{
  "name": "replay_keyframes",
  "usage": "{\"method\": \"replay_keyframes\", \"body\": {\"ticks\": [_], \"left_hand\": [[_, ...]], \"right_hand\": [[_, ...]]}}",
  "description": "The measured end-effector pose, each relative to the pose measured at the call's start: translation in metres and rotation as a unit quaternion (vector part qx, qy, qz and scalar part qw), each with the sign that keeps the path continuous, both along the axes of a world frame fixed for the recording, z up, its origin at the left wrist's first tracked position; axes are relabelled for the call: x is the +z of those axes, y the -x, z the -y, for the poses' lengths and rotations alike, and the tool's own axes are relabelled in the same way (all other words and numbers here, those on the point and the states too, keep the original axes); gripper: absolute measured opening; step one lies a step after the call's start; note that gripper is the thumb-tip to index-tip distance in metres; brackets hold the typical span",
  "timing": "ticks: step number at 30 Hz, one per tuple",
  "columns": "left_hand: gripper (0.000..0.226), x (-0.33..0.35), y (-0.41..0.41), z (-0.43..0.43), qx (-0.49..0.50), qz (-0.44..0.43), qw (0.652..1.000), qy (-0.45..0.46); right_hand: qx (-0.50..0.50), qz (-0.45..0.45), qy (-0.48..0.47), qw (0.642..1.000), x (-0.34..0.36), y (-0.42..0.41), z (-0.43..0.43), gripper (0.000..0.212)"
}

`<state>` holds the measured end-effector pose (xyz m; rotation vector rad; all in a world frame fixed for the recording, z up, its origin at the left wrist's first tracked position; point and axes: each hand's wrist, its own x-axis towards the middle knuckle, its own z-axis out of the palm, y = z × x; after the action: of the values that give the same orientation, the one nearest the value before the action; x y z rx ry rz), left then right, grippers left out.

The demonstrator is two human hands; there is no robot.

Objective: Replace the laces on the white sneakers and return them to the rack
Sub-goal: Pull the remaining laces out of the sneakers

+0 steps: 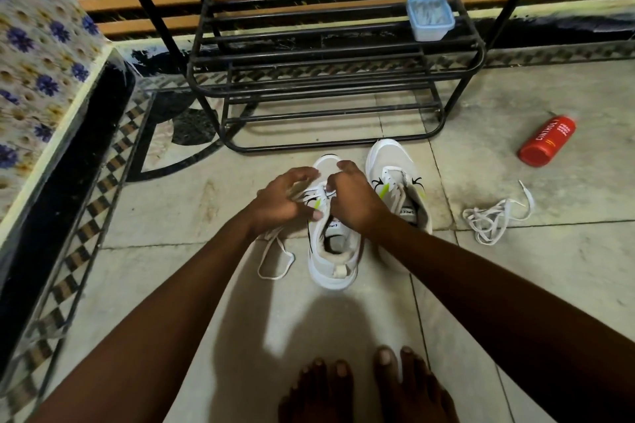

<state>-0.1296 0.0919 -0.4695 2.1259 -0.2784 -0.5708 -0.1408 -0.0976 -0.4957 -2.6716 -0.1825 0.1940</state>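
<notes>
One white sneaker (335,261) is being laced on the floor, just in front of the rack (336,55). A lace (275,257) is held over its front holes. It is pinched by the right hand (354,196) and gripped by the curled left hand (285,197), so each grip is closed on it. The other sneaker (388,161) is set beside it, also in front of the rack. How much of it is laced cannot be told. A loose lace (491,220) lies in front of the rack, off to the right. The lacing looks unfinished, and no sneaker has been put back on the rack. A blue box (430,15) is kept on the rack. A red bottle (546,141) lies to the right of the rack.
</notes>
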Motion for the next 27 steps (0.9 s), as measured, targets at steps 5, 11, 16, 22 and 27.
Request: {"method": "replay_keyframes", "body": {"ticks": [5, 11, 16, 22, 27], "left_hand": [[0.113, 0.003, 0.003, 0.006, -0.067, 0.027, 0.987, -0.146], [0.136, -0.009, 0.008, 0.010, -0.172, 0.144, 0.914, -0.339], [0.111, 0.004, 0.000, 0.011, -0.076, -0.045, 0.990, -0.112], [0.131, 0.023, 0.002, 0.026, -0.165, 0.068, 0.942, -0.285], [0.124, 0.024, 0.000, 0.035, -0.192, 0.106, 0.916, -0.335]], "right_hand": [[0.062, -0.011, 0.040, 0.997, 0.013, -0.015, 0.001, 0.020], [0.038, 0.044, -0.012, 0.998, 0.007, -0.012, 0.007, 0.025], [-0.025, 0.050, -0.049, 0.997, -0.005, -0.006, 0.003, 0.020], [-0.068, 0.055, -0.074, 0.993, -0.002, -0.008, 0.003, 0.009], [-0.137, 0.099, -0.169, 0.971, -0.005, -0.007, 0.007, 0.007]]}}
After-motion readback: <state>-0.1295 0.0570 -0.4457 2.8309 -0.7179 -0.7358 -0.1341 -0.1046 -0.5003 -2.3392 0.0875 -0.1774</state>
